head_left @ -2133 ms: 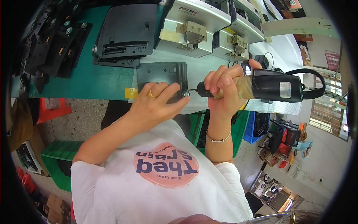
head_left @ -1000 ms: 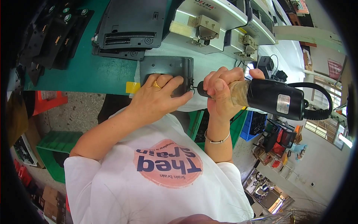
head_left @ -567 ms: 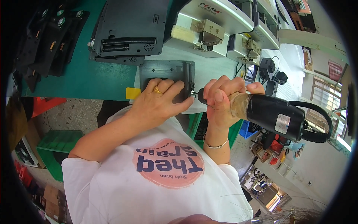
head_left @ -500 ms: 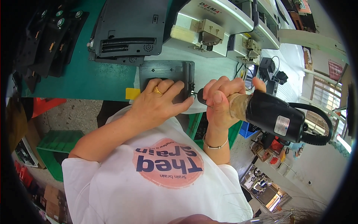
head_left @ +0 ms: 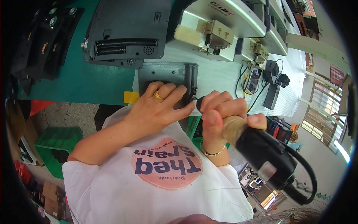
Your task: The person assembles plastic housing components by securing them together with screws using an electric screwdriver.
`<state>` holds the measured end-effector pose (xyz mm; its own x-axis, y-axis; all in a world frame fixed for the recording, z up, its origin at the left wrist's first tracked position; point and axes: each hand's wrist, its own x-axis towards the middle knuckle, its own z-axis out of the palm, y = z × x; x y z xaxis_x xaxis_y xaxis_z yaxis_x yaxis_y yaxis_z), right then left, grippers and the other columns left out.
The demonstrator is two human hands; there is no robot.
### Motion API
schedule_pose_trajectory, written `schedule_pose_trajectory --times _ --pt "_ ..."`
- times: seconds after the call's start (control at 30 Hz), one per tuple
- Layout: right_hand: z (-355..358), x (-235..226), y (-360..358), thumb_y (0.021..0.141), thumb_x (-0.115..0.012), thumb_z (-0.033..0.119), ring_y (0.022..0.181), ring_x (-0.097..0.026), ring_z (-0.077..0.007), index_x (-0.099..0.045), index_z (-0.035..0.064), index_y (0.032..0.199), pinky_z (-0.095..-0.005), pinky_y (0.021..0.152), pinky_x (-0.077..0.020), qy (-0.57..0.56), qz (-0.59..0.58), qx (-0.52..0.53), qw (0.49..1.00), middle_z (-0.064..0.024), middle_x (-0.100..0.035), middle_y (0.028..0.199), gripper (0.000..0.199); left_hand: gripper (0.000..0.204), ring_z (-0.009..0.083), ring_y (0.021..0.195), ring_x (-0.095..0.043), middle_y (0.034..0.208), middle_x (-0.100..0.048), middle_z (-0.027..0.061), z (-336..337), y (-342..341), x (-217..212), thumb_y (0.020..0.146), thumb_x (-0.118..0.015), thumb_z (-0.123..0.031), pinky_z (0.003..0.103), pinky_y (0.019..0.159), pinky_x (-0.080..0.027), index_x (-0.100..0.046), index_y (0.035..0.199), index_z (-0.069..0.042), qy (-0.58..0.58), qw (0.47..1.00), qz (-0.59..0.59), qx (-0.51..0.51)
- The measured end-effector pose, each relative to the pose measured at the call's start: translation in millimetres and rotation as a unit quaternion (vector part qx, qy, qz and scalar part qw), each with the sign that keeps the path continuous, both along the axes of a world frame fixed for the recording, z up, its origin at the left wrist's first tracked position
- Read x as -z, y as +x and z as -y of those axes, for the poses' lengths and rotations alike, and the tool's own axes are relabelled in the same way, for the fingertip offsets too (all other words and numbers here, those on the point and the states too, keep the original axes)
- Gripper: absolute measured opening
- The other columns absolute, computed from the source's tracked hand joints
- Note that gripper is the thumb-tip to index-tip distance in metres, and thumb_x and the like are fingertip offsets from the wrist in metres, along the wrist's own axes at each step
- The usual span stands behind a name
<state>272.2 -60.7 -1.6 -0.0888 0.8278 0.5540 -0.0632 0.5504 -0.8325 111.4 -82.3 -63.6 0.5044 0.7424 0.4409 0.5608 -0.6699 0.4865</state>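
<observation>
A dark grey plastic casing (head_left: 167, 69) lies on the bench near its front edge. My left hand (head_left: 154, 106), with a gold ring, holds the casing down with curled fingers. Its thumb and index finger reach toward the casing's right side. My right hand (head_left: 220, 114) is wrapped round an electric screwdriver (head_left: 261, 156), a black body with tan tape about its neck and a looped cable at the rear. The screwdriver leans, its rear end toward the lower right. Its tip meets the casing's right edge beside my left fingertips; any screw there is too small to make out.
Similar casings stand in a stack (head_left: 130, 22) behind the work. Silver-grey machines (head_left: 220, 16) with metal brackets are at the back right. Dark panels (head_left: 46, 44) with round parts lie far left. Yellow tape (head_left: 131, 98) marks the bench edge; a green crate (head_left: 57, 140) is below.
The screwdriver's rear end has swung down toward me, tilting it more steeply, while its tip stays at the casing's right edge. My left hand keeps its place on the casing.
</observation>
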Motion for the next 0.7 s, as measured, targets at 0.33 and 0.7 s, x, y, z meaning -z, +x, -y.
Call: schedule_pose_trajectory --times 0.33,0.7 --pt "-53.2 -40.2 1.5 0.087 -0.066 0.001 0.051 -0.050 -0.0157 -0.024 0.0161 0.140 -0.0344 0.051 -0.0488 0.006 -0.183 0.018 0.983 -0.0032 -0.053 0.071 0.069 0.037 0.0235 0.103 -0.051 0.116 -0.056 0.0084 3.8 4.6 -1.6 0.078 -0.058 -0.017 0.037 0.088 -0.040 -0.063 0.113 -0.025 0.035 0.999 -0.020 -0.011" --pt "-96.9 -38.2 -15.0 0.090 -0.063 0.000 0.054 -0.052 -0.0143 -0.017 0.0093 0.141 -0.0312 0.052 -0.0503 0.093 -0.139 0.071 0.983 -0.0047 -0.053 0.074 0.070 0.040 0.0257 0.102 -0.051 0.111 -0.057 0.0071 1.8 6.2 0.6 0.070 -0.075 -0.022 0.039 0.085 -0.042 -0.070 0.110 -0.027 0.037 0.999 -0.007 -0.020"
